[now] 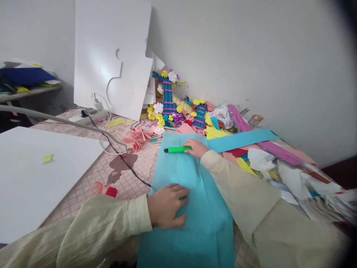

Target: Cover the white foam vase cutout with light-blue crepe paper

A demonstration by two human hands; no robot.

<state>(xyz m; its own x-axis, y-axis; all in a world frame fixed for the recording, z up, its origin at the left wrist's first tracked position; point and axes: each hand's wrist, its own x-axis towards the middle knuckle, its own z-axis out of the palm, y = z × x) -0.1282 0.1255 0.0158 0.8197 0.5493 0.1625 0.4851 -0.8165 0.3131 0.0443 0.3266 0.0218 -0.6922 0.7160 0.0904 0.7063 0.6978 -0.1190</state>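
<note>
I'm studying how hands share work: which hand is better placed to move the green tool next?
Probably the right hand, since it holds one end of the green tool. The left hand rests on the blue paper, apart from the tool.

A white board lies on the patterned tablecloth, a yellow scrap on top. Behind, a white panel with curved cuts leans against the wall, near a power strip with a black cord. Pink folded paper sits near blue crafts trimmed with paper flowers. To the right lie magenta paper and crumpled white tissue; far left, a shelf holds something blue.
</note>
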